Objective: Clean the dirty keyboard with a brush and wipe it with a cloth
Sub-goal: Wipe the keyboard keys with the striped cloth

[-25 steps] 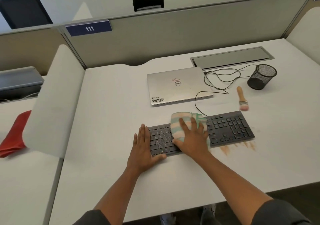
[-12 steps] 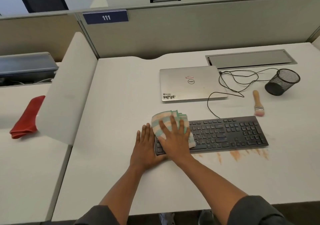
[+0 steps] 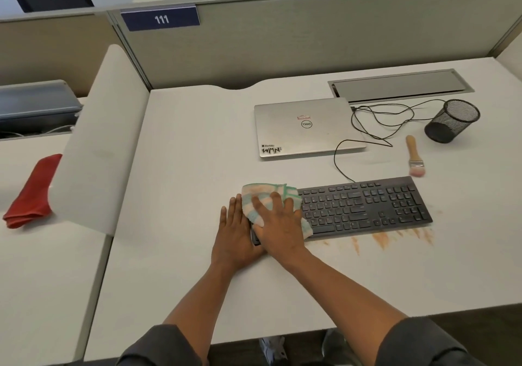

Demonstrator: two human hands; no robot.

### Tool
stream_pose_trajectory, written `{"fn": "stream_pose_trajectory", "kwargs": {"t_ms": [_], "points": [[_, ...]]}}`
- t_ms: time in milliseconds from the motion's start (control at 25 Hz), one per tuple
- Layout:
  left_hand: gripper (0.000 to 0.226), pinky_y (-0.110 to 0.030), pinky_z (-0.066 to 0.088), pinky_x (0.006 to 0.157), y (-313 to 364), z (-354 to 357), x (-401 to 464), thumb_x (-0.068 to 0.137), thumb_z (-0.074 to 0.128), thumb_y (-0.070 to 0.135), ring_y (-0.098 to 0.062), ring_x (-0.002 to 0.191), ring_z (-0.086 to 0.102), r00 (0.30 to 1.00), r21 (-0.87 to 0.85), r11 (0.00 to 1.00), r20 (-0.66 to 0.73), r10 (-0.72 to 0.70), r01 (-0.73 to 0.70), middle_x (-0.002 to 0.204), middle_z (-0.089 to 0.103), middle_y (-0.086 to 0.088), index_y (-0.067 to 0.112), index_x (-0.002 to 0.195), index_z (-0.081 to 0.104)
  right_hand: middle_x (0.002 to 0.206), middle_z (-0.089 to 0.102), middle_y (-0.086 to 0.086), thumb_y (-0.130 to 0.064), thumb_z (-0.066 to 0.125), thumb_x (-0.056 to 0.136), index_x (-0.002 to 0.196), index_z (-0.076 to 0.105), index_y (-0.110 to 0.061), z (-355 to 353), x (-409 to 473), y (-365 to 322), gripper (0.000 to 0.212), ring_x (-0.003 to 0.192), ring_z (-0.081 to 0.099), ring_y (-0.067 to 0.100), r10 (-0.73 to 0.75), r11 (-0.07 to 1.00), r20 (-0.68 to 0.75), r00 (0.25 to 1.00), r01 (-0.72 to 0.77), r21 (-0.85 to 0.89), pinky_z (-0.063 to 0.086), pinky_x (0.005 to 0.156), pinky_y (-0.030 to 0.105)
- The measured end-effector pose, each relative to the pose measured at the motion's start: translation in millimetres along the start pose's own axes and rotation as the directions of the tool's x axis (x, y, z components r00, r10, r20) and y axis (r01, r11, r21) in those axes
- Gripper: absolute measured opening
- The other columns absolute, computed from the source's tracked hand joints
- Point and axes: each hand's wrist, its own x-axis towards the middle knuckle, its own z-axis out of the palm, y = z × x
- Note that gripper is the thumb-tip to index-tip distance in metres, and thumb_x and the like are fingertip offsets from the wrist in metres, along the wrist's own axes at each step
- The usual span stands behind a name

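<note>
Behind keyboard (image 3: 364, 206): closed laptop (image 3: 308, 127), loose cable (image 3: 375, 128), brush (image 3: 414, 156).

Black keyboard (image 3: 367, 207), striped cloth (image 3: 268, 193) on its left end (brush (image 3: 413, 156) behind)

1. One view only, from a camera worn on the person's head, looking forward and down over the near edge of the desk (image 3: 183, 168).
2. It sits close above both forearms; the wide lens reaches the partition (image 3: 310, 41) along the desk's far edge.
</note>
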Motion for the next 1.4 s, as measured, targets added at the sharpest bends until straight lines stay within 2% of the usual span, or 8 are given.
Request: {"fn": "stream_pose_trajectory", "kwargs": {"t_ms": [200,400,600,760,1040,1200,1280,1400], "points": [[0.127,-0.044,-0.01,0.125,3.1,0.0,0.3,0.073,0.028,0.098,-0.022,0.153,-0.025,1.0,0.012,1.0,0.0,-0.024,0.024,0.167,-0.02,-0.009,0.015,0.161,-0.012,0.12,0.06,0.012,-0.034,0.079,0.067,0.126,0.061,-0.034,5.0,-18.0,35.4,0.062,0.087,0.057,0.033,-0.161,0.986,-0.049,0.986,0.158,-0.061,0.049,0.064,0.042],[0.139,-0.045,-0.013,0.125,4.5,-2.0,-0.5,0.067,0.028,0.102,-0.022,0.152,-0.027,0.999,0.02,0.999,0.02,-0.044,0.043,0.167,-0.02,-0.012,0.006,0.159,-0.014,0.121,0.059,0.011,-0.027,0.077,0.069,0.127,0.061,-0.035,-3.3,-5.1,45.2,0.06,0.088,0.055,0.033,-0.059,0.996,-0.075,0.995,0.054,-0.069,0.048,0.065,0.041],[0.129,-0.042,-0.01,0.125,2.1,1.3,-1.1,0.067,0.022,0.102,-0.022,0.155,-0.017,1.0,-0.038,0.999,-0.03,-0.008,0.006,0.169,-0.01,-0.011,0.02,0.162,-0.004,0.13,0.054,0.005,-0.024,0.071,0.074,0.127,0.057,-0.042,-0.8,-22.7,32.4,0.058,0.093,0.05,0.029,-0.276,0.96,-0.014,0.961,0.275,-0.056,0.043,0.067,0.039],[0.134,-0.043,-0.01,0.125,0.0,2.3,0.4,0.07,0.03,0.097,-0.024,0.155,-0.016,1.0,-0.007,1.0,-0.028,-0.011,0.011,0.169,-0.008,-0.013,0.004,0.16,-0.002,0.135,0.052,0.001,-0.012,0.056,0.077,0.128,0.055,-0.046,-2.2,-34.2,76.4,0.061,0.098,0.047,0.027,-0.436,0.891,0.024,0.9,0.435,-0.126,0.038,0.069,0.035],[0.141,-0.046,-0.01,0.125,3.2,0.3,-0.8,0.065,0.028,0.102,-0.022,0.153,-0.025,0.999,0.022,0.999,-0.002,-0.042,0.042,0.167,-0.018,-0.012,0.006,0.16,-0.011,0.127,0.057,0.008,-0.012,0.075,0.066,0.127,0.063,-0.038,-9.7,-28.4,93.2,0.067,0.092,0.048,0.031,-0.152,0.984,-0.09,0.984,0.143,-0.105,0.044,0.068,0.039],[0.127,-0.044,-0.009,0.126,2.2,3.1,-0.6,0.072,0.027,0.099,-0.021,0.154,-0.021,0.999,-0.009,1.0,-0.036,-0.017,0.017,0.168,-0.014,-0.011,0.015,0.162,-0.005,0.126,0.061,0.008,-0.032,0.082,0.065,0.125,0.063,-0.039,1.5,-29.8,34.4,0.063,0.093,0.054,0.032,-0.167,0.985,-0.058,0.984,0.165,-0.039,0.048,0.071,0.042],[0.115,-0.043,-0.008,0.125,0.7,5.1,-0.4,0.076,0.028,0.093,-0.021,0.154,-0.019,0.998,-0.024,1.0,-0.059,0.008,-0.009,0.169,-0.01,-0.011,0.023,0.163,-0.001,0.126,0.061,0.007,-0.029,0.08,0.067,0.123,0.064,-0.039,0.9,-29.7,14.7,0.059,0.094,0.056,0.032,-0.145,0.989,-0.018,0.989,0.144,-0.037,0.049,0.07,0.043],[0.128,-0.045,-0.007,0.126,2.0,4.0,-0.4,0.071,0.02,0.101,-0.022,0.154,-0.02,0.999,-0.003,1.0,-0.039,-0.008,0.007,0.168,-0.013,-0.011,0.015,0.162,-0.005,0.126,0.061,0.009,-0.028,0.081,0.065,0.123,0.065,-0.037,-6.2,-23.8,20.7,0.061,0.095,0.058,0.033,-0.068,0.996,0.017,0.998,0.069,-0.054,0.049,0.071,0.043]]}}
